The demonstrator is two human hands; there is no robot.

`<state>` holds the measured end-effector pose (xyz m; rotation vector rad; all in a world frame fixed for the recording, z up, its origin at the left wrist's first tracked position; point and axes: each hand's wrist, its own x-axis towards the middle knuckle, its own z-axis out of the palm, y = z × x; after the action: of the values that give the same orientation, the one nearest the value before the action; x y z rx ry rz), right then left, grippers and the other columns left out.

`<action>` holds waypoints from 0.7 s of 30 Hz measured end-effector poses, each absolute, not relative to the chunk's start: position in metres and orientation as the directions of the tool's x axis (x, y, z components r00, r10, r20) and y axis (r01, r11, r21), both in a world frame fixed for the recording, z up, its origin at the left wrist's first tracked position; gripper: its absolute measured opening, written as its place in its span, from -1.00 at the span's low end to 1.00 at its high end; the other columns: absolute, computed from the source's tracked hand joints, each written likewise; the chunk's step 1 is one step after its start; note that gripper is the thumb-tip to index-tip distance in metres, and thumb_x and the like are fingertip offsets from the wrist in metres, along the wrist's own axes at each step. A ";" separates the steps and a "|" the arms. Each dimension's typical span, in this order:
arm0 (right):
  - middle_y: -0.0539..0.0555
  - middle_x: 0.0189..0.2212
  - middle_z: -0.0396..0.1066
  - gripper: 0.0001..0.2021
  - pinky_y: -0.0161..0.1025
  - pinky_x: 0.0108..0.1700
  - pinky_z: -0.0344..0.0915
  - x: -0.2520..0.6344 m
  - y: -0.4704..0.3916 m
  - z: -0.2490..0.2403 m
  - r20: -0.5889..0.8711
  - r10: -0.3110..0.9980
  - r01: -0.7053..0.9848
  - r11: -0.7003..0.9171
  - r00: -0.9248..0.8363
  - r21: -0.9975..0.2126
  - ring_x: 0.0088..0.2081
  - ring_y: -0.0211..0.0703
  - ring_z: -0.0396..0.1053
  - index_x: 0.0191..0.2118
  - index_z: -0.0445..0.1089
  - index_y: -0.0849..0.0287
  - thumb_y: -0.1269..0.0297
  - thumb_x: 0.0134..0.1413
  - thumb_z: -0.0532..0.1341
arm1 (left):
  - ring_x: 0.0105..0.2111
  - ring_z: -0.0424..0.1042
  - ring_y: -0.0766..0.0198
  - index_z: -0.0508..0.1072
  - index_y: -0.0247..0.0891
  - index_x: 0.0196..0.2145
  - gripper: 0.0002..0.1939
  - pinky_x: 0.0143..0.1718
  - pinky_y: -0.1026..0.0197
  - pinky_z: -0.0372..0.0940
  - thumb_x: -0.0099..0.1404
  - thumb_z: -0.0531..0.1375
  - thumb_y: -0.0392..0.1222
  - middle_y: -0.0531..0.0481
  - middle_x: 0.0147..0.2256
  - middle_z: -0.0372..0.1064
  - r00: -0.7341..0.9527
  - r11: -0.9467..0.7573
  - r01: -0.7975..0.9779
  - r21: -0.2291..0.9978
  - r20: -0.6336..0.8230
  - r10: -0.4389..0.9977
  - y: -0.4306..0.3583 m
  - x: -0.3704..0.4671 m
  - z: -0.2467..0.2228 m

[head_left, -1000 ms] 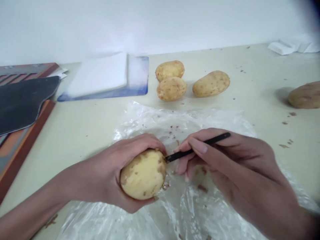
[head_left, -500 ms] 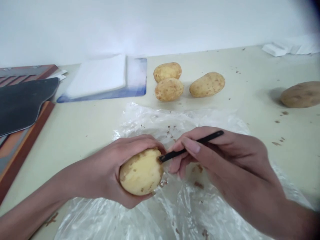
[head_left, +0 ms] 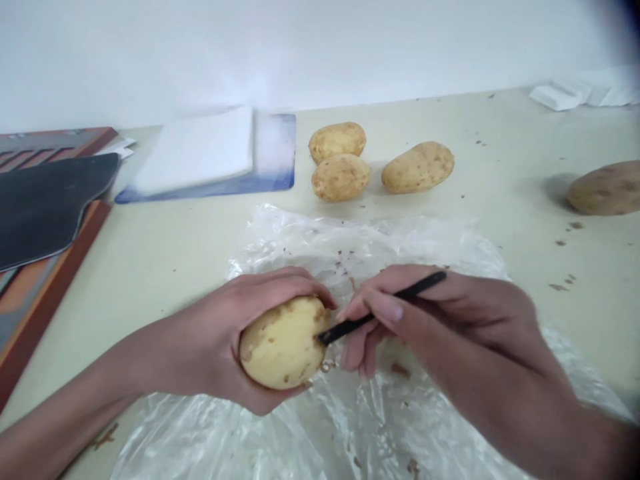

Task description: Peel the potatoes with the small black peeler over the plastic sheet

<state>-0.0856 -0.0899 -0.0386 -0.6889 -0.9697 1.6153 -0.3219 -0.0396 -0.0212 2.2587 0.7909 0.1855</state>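
My left hand is wrapped round a partly peeled potato, its pale yellow flesh facing up with brown skin patches left near the edges. Between the thumb and fingers of my right hand is a slim black stick-like tool; its exact kind does not show. The tool's lower tip touches the right end of the potato. Beneath both hands spreads a crumpled clear plastic bag dotted with brown peel scraps.
Behind the bag lie two touching potatoes and a third potato. A darker potato sits far right. White sheets rest on a blue-edged board at back left. A black flat panel lies over a reddish-brown frame.
My right hand and the tool's tip have moved slightly down along the potato's right end. My left hand keeps its hold, and the view has shifted a little.
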 end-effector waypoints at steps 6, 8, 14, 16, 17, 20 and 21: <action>0.13 -0.41 0.60 -0.82 -0.37 -0.32 0.64 -0.085 -0.087 -0.039 0.061 0.955 -0.454 -0.082 -0.291 -0.887 -0.42 -0.16 0.59 -0.24 0.68 0.25 0.51 0.26 0.28 | -0.14 0.53 0.33 0.27 0.16 0.07 -0.34 -0.12 0.37 0.45 0.07 0.45 -0.07 0.22 -0.04 0.47 0.804 -0.563 0.468 0.681 -0.064 0.591 -0.040 -0.324 -0.024; 0.11 -0.40 0.61 -0.82 -0.38 -0.30 0.64 -0.085 -0.088 -0.040 0.076 0.962 -0.441 -0.050 -0.263 -0.896 -0.41 -0.18 0.60 -0.24 0.67 0.23 0.50 0.28 0.28 | -0.13 0.53 0.31 0.27 0.16 0.09 -0.32 -0.10 0.36 0.45 0.06 0.45 -0.08 0.21 -0.05 0.47 0.793 -0.557 0.482 0.677 -0.066 0.606 -0.039 -0.324 -0.024; 0.18 -0.38 0.60 -0.85 -0.34 -0.30 0.64 -0.084 -0.094 -0.041 0.132 0.948 -0.444 -0.011 -0.290 -0.896 -0.40 -0.14 0.61 -0.18 0.65 0.36 0.50 0.28 0.28 | -0.18 0.54 0.28 0.31 0.15 0.08 -0.38 -0.18 0.32 0.45 0.10 0.42 -0.10 0.15 -0.09 0.48 0.803 -0.563 0.433 0.704 -0.018 0.595 -0.039 -0.323 -0.022; 0.17 -0.38 0.61 -0.84 -0.37 -0.28 0.64 -0.083 -0.093 -0.040 0.138 0.957 -0.423 0.017 -0.257 -0.906 -0.39 -0.17 0.61 -0.20 0.66 0.34 0.50 0.29 0.28 | -0.17 0.54 0.27 0.32 0.14 0.07 -0.36 -0.16 0.32 0.46 0.07 0.44 -0.11 0.15 -0.07 0.48 0.797 -0.563 0.444 0.697 -0.020 0.604 -0.039 -0.323 -0.021; 0.17 -0.39 0.61 -0.84 -0.40 -0.27 0.63 -0.083 -0.092 -0.039 0.140 0.962 -0.416 0.031 -0.234 -0.909 -0.39 -0.19 0.61 -0.21 0.66 0.34 0.50 0.30 0.28 | -0.14 0.54 0.26 0.31 0.14 0.08 -0.33 -0.14 0.31 0.46 0.05 0.45 -0.10 0.14 -0.03 0.48 0.793 -0.567 0.457 0.686 -0.026 0.608 -0.039 -0.324 -0.021; 0.18 -0.40 0.61 -0.85 -0.44 -0.27 0.61 -0.083 -0.090 -0.039 0.144 0.965 -0.413 0.042 -0.218 -0.910 -0.39 -0.20 0.61 -0.21 0.64 0.38 0.54 0.28 0.28 | -0.10 0.54 0.21 0.29 0.13 0.11 -0.30 -0.10 0.27 0.48 0.06 0.45 -0.09 0.11 0.00 0.48 0.795 -0.567 0.470 0.677 -0.045 0.605 -0.039 -0.325 -0.021; 0.19 -0.40 0.60 -0.85 -0.42 -0.28 0.62 -0.083 -0.089 -0.039 0.145 0.960 -0.417 0.033 -0.240 -0.909 -0.40 -0.19 0.61 -0.21 0.64 0.40 0.55 0.28 0.27 | -0.13 0.54 0.22 0.29 0.12 0.10 -0.33 -0.12 0.27 0.48 0.07 0.44 -0.10 0.11 -0.03 0.49 0.797 -0.563 0.463 0.684 -0.044 0.602 -0.039 -0.325 -0.021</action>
<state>-0.0832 -0.0894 -0.0389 -0.6867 -1.1137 1.5005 -0.3245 -0.0390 -0.0215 2.2699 0.7833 0.2521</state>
